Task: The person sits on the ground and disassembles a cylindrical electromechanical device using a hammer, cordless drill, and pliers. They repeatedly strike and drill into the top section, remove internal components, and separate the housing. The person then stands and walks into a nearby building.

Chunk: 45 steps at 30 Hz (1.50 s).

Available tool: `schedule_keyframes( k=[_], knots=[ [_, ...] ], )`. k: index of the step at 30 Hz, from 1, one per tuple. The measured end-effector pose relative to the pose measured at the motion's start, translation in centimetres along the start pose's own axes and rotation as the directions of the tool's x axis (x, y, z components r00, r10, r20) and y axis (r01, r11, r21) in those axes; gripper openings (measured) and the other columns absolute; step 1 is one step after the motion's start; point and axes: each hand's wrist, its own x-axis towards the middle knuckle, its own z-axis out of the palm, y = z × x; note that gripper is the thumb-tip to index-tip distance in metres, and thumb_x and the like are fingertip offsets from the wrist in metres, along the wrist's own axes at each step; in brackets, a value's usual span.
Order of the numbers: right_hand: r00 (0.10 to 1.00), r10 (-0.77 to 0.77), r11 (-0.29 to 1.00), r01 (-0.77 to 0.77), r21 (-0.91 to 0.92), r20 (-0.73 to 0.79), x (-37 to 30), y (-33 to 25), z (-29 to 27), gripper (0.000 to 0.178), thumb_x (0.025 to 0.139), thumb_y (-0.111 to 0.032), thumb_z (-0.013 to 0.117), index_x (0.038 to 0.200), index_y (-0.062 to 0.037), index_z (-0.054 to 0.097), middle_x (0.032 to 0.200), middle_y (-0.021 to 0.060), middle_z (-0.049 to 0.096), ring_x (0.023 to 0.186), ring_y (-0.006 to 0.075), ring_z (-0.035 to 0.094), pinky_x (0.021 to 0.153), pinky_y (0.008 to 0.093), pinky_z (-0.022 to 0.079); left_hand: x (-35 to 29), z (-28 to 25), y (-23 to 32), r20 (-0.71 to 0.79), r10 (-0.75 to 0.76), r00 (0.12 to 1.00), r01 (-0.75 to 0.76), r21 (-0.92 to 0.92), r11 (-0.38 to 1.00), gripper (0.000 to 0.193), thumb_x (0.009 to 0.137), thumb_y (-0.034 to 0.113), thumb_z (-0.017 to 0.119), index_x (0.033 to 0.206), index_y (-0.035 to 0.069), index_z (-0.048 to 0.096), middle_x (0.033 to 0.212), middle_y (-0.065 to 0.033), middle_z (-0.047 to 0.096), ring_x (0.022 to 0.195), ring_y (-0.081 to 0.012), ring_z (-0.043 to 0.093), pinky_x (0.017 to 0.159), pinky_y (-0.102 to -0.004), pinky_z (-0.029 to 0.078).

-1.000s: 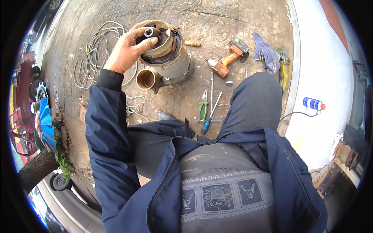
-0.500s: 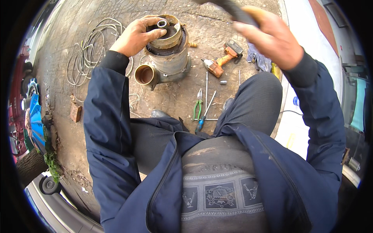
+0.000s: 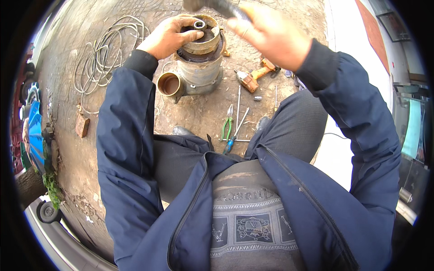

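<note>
A rusty metal pump housing stands upright on the dirt ground, with a round side outlet facing me. My left hand rests on its top rim and pinches a small metal sleeve over the centre. My right hand is raised above and to the right of the housing, gripping a dark hammer-like tool whose head is blurred at the top edge.
A coil of white cable lies to the left. An orange power tool, green-handled pliers and screwdrivers lie by my knees. A brick sits at the left, with a white wall base on the right.
My right hand came up into view holding the dark tool and now hangs closer over the housing. My left hand shifted slightly on the top, still at the sleeve.
</note>
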Motion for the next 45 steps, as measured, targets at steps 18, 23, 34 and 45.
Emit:
schedule_keyframes(
  k=[18, 23, 34, 45],
  knots=[
    [0.953, 0.146, 0.982, -0.108, -0.155, 0.267, 1.0, 0.8, 0.5, 0.042, 0.113, -0.038, 0.060, 0.107, 0.0033, 0.063, 0.084, 0.0211, 0.061, 0.076, 0.0355, 0.062, 0.072, 0.0457, 0.050, -0.3, -0.9, -1.0, 0.061, 0.031, 0.998, -0.037, 0.095, 0.995, 0.041, 0.102, 0.025, 0.072, 0.133, -0.002, 0.071, 0.140, -0.0145, 0.064, 0.128, -0.0302, 0.065, 0.112, -0.0386, 0.050],
    [0.951, 0.182, 0.978, -0.150, -0.143, 0.248, 2.0, -0.7, -1.5, 0.031, 0.108, -0.028, 0.063, 0.111, 0.0029, 0.068, 0.094, 0.0222, 0.067, 0.085, 0.0353, 0.066, 0.078, 0.0449, 0.054, -0.7, -0.8, -0.7, 0.056, 0.087, 0.995, -0.090, 0.061, 0.994, 0.052, 0.099, 0.030, 0.073, 0.138, -0.004, 0.067, 0.148, -0.0149, 0.057, 0.138, -0.0311, 0.059, 0.117, -0.0380, 0.046],
    [0.988, -0.018, 0.998, 0.027, -0.055, 0.155, 1.6, 2.2, 1.0, 0.040, 0.113, -0.036, 0.059, 0.117, 0.0028, 0.067, 0.089, 0.0217, 0.066, 0.077, 0.0365, 0.065, 0.073, 0.0452, 0.053, -0.9, -0.5, -0.8, 0.058, 0.114, 0.992, -0.124, 0.194, 0.973, 0.078, 0.086, 0.037, 0.093, 0.144, -0.006, 0.063, 0.153, -0.0141, 0.054, 0.141, -0.0329, 0.056, 0.120, -0.0399, 0.045],
    [0.981, 0.020, 0.982, 0.016, -0.189, 0.191, 2.3, 1.8, -1.0, 0.043, 0.112, -0.040, 0.060, 0.110, 0.0023, 0.064, 0.085, 0.0216, 0.061, 0.077, 0.0369, 0.062, 0.073, 0.0466, 0.051, -0.9, -0.7, -0.6, 0.055, 0.141, 0.988, -0.152, 0.324, 0.934, 0.076, 0.085, 0.041, 0.092, 0.138, -0.007, 0.067, 0.158, -0.0177, 0.053, 0.143, -0.0360, 0.056, 0.120, -0.0408, 0.045]
  ],
)
